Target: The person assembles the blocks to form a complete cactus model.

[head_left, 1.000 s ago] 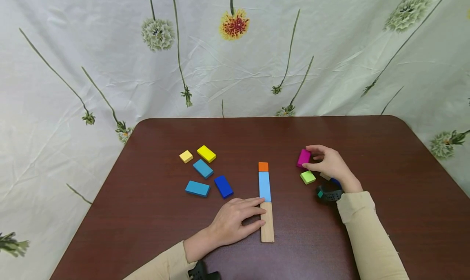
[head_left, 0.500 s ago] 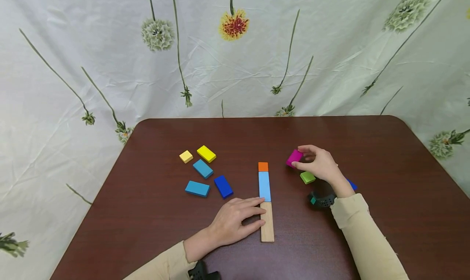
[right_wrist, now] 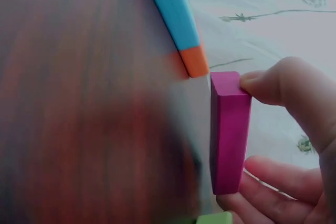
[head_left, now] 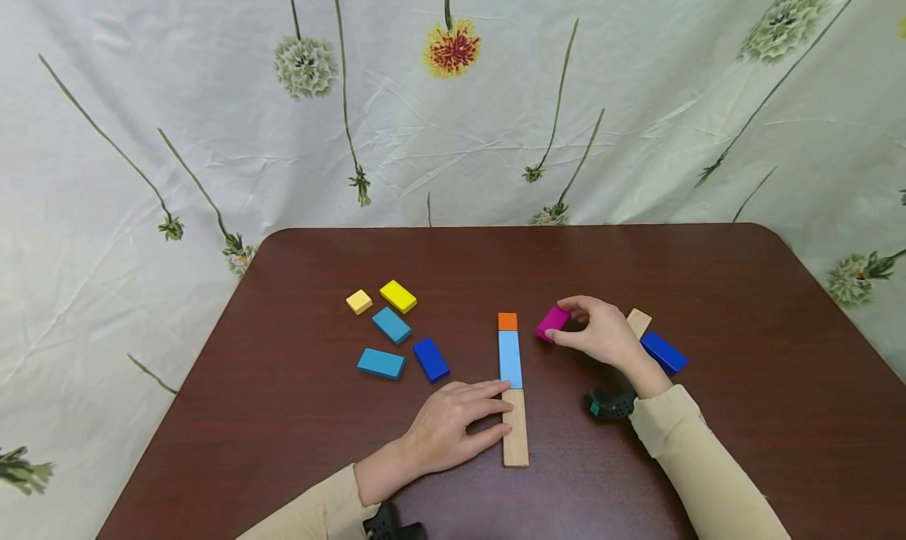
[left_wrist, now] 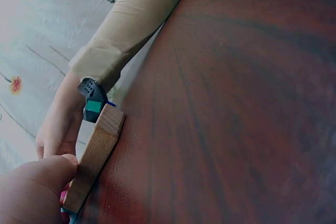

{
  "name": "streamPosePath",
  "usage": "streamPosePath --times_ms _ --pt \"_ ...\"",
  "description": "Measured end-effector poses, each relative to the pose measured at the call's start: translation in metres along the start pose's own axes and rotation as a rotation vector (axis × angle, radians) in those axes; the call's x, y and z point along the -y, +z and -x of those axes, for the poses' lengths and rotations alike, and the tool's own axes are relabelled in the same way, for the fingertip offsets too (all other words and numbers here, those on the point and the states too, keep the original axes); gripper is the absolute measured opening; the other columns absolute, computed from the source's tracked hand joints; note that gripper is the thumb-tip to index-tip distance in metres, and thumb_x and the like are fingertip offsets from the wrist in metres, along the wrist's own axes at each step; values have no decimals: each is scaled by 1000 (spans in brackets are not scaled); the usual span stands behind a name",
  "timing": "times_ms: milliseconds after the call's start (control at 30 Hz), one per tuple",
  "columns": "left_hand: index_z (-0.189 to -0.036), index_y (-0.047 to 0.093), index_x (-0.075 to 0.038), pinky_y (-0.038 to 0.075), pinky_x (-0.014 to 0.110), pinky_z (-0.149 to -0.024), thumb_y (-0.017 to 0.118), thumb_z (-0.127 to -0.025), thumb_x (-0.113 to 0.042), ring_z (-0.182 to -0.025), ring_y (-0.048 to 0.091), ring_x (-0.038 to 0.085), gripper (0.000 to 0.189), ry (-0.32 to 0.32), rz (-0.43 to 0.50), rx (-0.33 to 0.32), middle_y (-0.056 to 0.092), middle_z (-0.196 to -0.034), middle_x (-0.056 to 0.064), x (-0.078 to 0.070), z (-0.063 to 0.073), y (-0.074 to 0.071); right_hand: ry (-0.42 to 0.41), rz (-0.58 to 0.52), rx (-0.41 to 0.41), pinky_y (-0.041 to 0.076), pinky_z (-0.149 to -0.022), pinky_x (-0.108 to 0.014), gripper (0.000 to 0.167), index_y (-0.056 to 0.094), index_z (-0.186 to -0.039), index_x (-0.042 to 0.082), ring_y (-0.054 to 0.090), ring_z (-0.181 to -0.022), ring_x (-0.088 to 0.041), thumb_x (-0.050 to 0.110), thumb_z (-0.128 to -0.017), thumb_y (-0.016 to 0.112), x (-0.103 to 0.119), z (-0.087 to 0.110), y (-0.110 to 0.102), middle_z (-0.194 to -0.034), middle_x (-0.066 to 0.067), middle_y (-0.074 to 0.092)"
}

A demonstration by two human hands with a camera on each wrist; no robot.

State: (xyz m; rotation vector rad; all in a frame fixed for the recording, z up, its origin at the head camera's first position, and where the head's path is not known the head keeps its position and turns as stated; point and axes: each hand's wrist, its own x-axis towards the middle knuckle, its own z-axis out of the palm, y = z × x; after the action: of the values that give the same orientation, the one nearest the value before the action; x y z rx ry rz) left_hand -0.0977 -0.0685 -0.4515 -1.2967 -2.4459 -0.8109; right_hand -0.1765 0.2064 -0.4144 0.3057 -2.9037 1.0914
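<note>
Fingers spread, the left hand [head_left: 442,426] touched the long wooden block [head_left: 517,438] at its right. The light blue block [head_left: 510,358] lay ahead and right. Farther out, the right hand [head_left: 598,332] pinched the magenta block [head_left: 552,322], the orange block [head_left: 507,321] farther left.

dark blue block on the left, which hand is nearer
Left: the left hand is just in front of the dark blue block; the right hand is farther right, pinching the magenta block.
</note>
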Motion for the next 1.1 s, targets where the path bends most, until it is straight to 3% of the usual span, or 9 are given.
streamPosePath --times_ms 367,633,800,1100 --pt "-111 70 -19 46 29 -89 62 -90 -35 -117 53 9 28 -6 -1 8 58 -129 0 0 0 0 -64 160 -14 49 -71 -38 64 62 -118 4 55 -91 -26 45 -72 78 0 6 9 -110 -13 61" --pt "-111 71 -19 46 29 -89 63 -90 -35 -117 53 9 28 -2 -2 4 58 -128 0 0 0 0 -52 132 4 46 -66 -31 70 63 -118 5 52 -87 -22 53 -69 77 -1 9 9 -110 -11 60" --pt "-111 71 -19 46 28 -89 63 -90 -35 -118 53 9 28 -3 -7 7 58 -128 -1 0 0 0 -48 94 36 46 -66 -31 67 62 -119 5 53 -89 -24 45 -70 80 -6 11 6 -110 -12 59" --pt "-111 70 -19 46 29 -89 62 -90 -36 -118 52 9 28 -3 -8 9 58 -129 -1 0 0 0 -107 61 39 48 -74 -37 43 68 -111 8 57 -88 -21 27 -74 81 -11 14 4 -103 -6 63"
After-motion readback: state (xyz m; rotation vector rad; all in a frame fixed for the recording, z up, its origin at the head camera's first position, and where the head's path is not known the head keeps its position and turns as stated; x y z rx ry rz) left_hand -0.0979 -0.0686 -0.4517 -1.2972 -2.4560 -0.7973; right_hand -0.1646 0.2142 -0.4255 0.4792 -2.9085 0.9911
